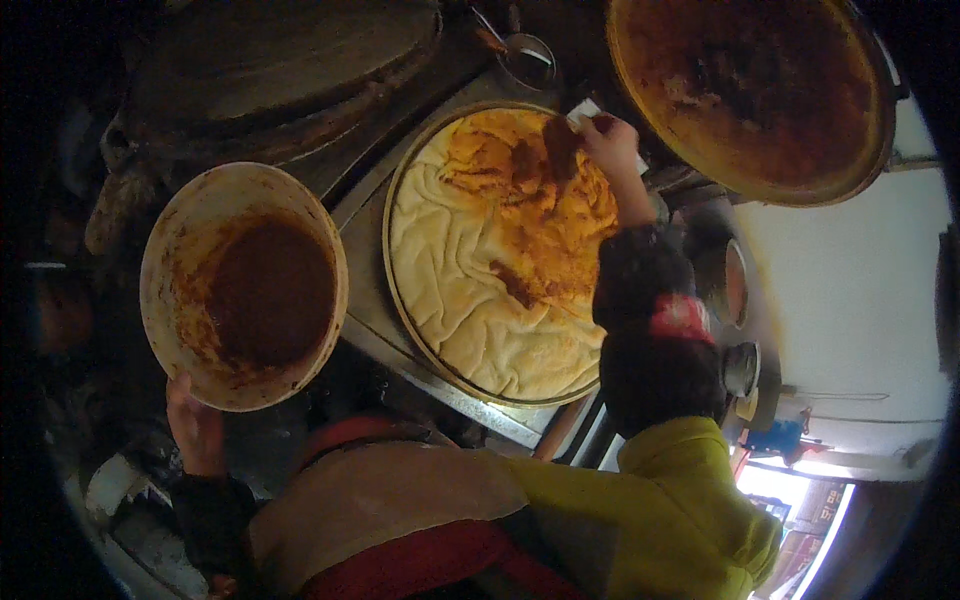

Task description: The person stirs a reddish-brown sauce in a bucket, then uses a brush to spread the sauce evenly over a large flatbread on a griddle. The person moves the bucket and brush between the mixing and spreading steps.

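Note:
My left hand (196,429) grips the lower rim of a pale bowl (169,300), tilted so its inside shows. Dark red-brown sauce (274,292) lies in the bowl, with smears up its wall. Before me a wide round pan (387,247) holds a large sheet of folded, wrinkled dough (480,330). Orange-brown sauce coats the dough's upper and right parts; the lower left is pale. At the pan's far right edge, my right hand (611,146) holds a flat white-edged tool (583,112). A dark sauce-coloured patch lies beside it; I cannot tell whether that is the tool's end.
A large round lid or pan with a browned face (750,97) stands at upper right. A big wooden lid (277,67) lies at upper left. A ladle (529,60) rests behind the pan. Bowls (739,367) stand right of my sleeve, near a white wall (840,300).

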{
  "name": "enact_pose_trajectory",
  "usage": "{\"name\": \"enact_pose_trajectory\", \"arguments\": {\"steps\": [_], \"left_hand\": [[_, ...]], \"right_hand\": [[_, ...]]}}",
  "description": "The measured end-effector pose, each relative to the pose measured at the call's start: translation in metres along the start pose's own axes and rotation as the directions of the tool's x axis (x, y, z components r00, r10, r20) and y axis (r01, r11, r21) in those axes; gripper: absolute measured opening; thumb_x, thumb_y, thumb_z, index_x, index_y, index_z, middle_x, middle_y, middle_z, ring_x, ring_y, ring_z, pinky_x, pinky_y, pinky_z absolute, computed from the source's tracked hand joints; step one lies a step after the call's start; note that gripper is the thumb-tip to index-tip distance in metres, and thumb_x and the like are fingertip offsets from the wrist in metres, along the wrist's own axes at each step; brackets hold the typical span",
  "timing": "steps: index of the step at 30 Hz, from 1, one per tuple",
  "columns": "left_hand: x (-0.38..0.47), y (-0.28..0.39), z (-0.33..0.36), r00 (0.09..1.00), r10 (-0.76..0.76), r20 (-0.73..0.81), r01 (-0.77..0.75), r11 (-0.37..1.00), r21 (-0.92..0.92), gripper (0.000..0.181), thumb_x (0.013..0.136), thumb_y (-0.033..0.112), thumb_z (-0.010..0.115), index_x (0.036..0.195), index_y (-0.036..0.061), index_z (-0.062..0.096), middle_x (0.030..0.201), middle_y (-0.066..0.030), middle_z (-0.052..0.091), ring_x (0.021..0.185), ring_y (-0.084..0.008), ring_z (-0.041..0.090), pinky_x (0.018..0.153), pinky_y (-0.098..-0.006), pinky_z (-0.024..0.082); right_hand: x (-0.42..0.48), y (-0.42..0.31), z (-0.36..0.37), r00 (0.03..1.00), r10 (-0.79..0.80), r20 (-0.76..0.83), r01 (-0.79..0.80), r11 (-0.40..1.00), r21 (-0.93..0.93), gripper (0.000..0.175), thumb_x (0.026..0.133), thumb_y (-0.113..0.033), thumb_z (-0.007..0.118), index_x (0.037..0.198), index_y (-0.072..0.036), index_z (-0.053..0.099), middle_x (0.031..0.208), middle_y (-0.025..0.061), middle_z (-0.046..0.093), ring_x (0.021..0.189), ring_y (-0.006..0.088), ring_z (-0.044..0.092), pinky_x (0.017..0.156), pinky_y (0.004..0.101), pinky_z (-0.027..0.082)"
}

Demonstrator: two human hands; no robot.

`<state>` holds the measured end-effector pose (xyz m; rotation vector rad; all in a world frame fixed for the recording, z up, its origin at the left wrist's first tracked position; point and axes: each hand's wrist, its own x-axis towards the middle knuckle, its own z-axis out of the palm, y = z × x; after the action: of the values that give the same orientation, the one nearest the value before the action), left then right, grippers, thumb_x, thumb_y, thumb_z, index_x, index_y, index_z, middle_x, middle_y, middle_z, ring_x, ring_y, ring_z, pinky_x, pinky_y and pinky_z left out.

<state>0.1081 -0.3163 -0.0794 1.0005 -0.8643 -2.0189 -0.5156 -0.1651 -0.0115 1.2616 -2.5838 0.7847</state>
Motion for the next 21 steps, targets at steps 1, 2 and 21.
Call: {"name": "enact_pose_trajectory", "arguments": {"steps": [1,2,21], "left_hand": [[-0.002,0.006,0.007,1.000,-0.023,-0.004,0.023,1.000,0.016,0.057,0.080,0.030,0.056,0.125,0.0003,0.038,0.122,-0.0108,0.047,0.113,-0.0232,0.046,0.096,-0.0388,0.036],[0.000,0.005,0.002,1.000,0.014,0.020,-0.016,0.996,0.090,0.054,0.082,0.030,0.056,0.124,0.0005,0.039,0.122,-0.0110,0.047,0.112,-0.0231,0.046,0.095,-0.0385,0.036],[0.005,-0.007,-0.025,0.997,0.045,0.063,-0.057,0.977,0.205,0.040,0.087,0.024,0.048,0.120,0.0023,0.043,0.119,-0.0085,0.048,0.111,-0.0215,0.046,0.094,-0.0361,0.037]], "right_hand": [[0.000,-0.015,0.006,0.991,-0.113,0.076,0.119,0.990,-0.071,0.031,0.082,-0.023,0.060,0.080,0.008,0.060,0.066,0.0119,0.062,0.050,0.0183,0.058,0.049,0.0293,0.047],[-0.006,-0.032,0.014,0.988,-0.012,0.157,-0.006,0.994,0.111,0.031,0.083,-0.023,0.059,0.079,0.008,0.060,0.066,0.0127,0.062,0.050,0.0187,0.059,0.048,0.0283,0.047],[-0.203,0.085,-0.139,0.791,0.606,0.082,-0.603,0.752,0.266,0.024,0.082,-0.011,0.057,0.064,0.004,0.060,0.052,0.0078,0.057,0.044,0.0127,0.053,0.040,0.0283,0.041]]}}
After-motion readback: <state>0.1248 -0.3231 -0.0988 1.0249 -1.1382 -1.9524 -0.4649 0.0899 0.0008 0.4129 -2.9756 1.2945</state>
